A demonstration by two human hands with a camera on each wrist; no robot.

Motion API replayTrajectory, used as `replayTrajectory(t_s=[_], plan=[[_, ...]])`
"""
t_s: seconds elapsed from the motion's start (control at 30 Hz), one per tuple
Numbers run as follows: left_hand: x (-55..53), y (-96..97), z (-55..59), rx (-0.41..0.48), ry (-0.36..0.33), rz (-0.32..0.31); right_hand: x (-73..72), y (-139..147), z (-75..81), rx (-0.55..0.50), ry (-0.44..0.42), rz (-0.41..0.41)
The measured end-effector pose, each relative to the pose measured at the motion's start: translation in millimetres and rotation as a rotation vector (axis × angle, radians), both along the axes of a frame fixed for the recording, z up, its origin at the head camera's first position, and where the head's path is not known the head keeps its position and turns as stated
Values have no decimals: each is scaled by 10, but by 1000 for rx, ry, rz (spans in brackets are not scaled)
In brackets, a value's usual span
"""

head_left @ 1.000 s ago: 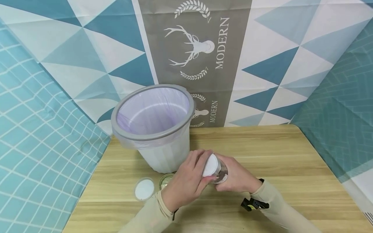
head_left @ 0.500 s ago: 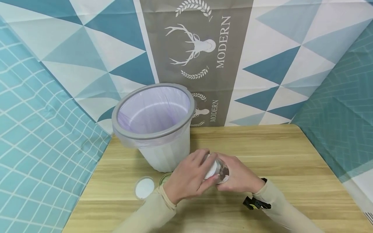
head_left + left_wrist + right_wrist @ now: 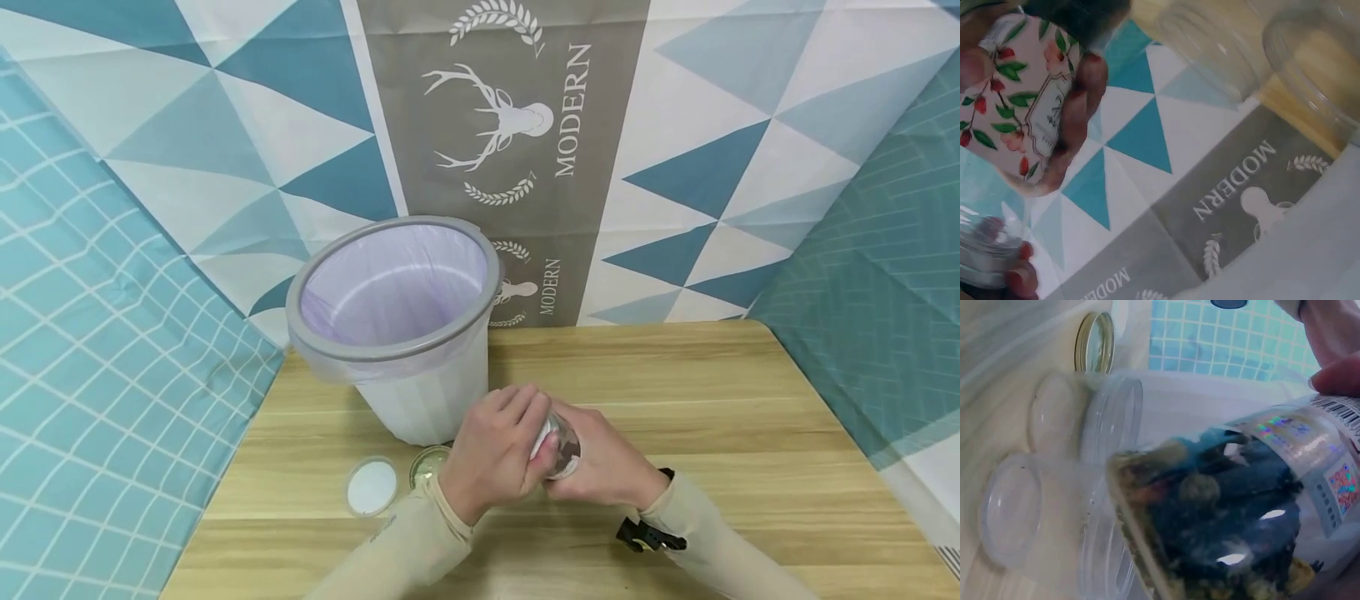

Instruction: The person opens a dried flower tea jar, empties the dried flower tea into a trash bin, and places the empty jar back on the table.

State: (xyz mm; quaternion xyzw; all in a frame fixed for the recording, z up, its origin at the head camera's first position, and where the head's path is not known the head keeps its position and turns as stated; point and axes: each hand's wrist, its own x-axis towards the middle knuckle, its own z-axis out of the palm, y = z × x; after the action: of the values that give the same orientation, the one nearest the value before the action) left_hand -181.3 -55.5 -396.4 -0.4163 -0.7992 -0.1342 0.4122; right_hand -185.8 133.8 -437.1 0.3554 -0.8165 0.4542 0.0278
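Just above the table (image 3: 720, 417), in front of the bin and to its right, my left hand (image 3: 497, 450) curls its fingers and thumb around the white lid (image 3: 544, 435) of a jar, and my right hand (image 3: 606, 458) wraps the jar (image 3: 1222, 500) itself, which tilts with its lid leaning left. Dark stuff fills much of it, with tan and yellowish bits by the base; a barcode label (image 3: 1336, 412) goes round its side, and a pink floral label (image 3: 1010, 100) shows at my fingers in the left wrist view. Near my hands stand clear jars (image 3: 1134, 403). To the left, a gold-rimmed disc (image 3: 429, 463) and a white disc (image 3: 372, 487) lie side by side on the pale wood. Behind them is the bin (image 3: 423, 410), lined with a lilac bag (image 3: 397, 292). Patterned sheets (image 3: 517, 121) cover the walls: blue grid left, triangles and a deer's head behind, teal right. Since half a second ago, my left hand has curled farther over the lid, hiding more white, and more of the gold-rimmed disc shows.
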Motion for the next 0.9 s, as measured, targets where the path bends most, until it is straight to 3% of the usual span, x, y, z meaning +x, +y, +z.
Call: replayTrajectory(t_s=[0.3, 0.5, 0.7, 0.8, 0.9], plan=[[66, 64, 0, 19, 18, 97, 4, 14, -11, 25, 31, -6], [75, 117, -13, 49, 3, 170, 12, 10, 17, 33, 52, -69], [49, 122, -11, 82, -136, 262, -27, -36, 26, 84, 181, -207], [74, 85, 6, 84, -221, 247, -37, -29, 28, 95, 195, -199], [124, 16, 62, 90, -348, 189, -40, -18, 38, 106, 202, -190]])
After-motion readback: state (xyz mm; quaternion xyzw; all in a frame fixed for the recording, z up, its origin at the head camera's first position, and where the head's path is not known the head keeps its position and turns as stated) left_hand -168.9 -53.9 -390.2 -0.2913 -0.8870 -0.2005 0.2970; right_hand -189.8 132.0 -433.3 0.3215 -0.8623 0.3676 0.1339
